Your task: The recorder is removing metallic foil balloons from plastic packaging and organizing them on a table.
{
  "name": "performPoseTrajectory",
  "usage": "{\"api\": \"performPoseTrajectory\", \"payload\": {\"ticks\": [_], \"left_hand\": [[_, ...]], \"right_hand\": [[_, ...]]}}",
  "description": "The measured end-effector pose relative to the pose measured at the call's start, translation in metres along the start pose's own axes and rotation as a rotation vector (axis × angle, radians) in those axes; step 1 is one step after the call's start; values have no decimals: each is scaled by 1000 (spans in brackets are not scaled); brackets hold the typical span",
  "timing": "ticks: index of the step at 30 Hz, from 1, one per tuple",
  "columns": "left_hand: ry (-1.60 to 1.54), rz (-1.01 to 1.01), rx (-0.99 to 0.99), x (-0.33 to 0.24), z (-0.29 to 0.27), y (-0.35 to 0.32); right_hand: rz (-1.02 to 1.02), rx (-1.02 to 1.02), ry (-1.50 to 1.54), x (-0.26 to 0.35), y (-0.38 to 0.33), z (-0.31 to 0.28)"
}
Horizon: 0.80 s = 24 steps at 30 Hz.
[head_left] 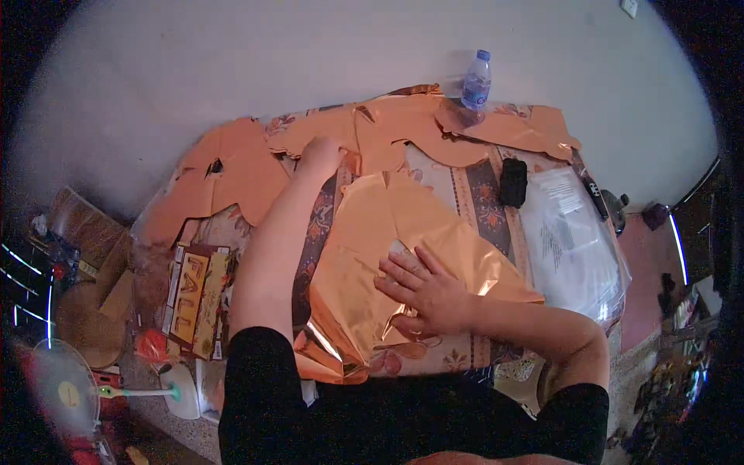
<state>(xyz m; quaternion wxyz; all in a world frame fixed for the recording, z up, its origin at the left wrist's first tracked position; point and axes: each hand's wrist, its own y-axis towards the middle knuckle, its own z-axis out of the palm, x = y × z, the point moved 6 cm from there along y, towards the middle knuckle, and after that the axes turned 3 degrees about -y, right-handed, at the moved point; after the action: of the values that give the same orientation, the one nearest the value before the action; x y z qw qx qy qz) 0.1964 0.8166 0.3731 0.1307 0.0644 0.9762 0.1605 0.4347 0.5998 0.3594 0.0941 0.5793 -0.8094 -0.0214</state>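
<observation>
In front of me on the table lies a flat, shiny rose-gold foil sheet [364,225], shaped like an uninflated foil balloon and creased along its near edge. My right hand [425,296] rests on it with the fingers spread, holding nothing. Further off, my left hand [320,157] has its fingers curled at the edge of a second foil piece [380,136]; the fingertips are partly hidden and seem to pinch a folded flap. More flat foil of the same colour [221,174] spreads to the left, and another piece [519,128] to the right.
A water bottle [477,81] stands at the back by the wall. Right of the foil are a black object [514,183] and clear plastic bags [570,240]. A patterned cloth [488,198] covers the table. At left sit a lettered brown box [194,298] and a fan [68,394].
</observation>
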Motion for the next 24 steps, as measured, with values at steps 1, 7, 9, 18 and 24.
{"api": "performPoseTrajectory", "payload": {"ticks": [1,7,9,18,24], "left_hand": [[64,-13,-71,0,-3,-2],[-37,-125,-105,1,-24,1],[-103,-144,-208,-1,-38,1],[108,273,-355,-119,-114,-38],[341,399,-3,-210,-98,-160]], "right_hand": [[3,-15,-5,0,0,0],[-4,-22,-18,0,-1,-1],[-4,-39,-20,2,-1,-2],[-4,-5,-10,-6,-3,7],[220,-128,772,-26,-4,-23]]}}
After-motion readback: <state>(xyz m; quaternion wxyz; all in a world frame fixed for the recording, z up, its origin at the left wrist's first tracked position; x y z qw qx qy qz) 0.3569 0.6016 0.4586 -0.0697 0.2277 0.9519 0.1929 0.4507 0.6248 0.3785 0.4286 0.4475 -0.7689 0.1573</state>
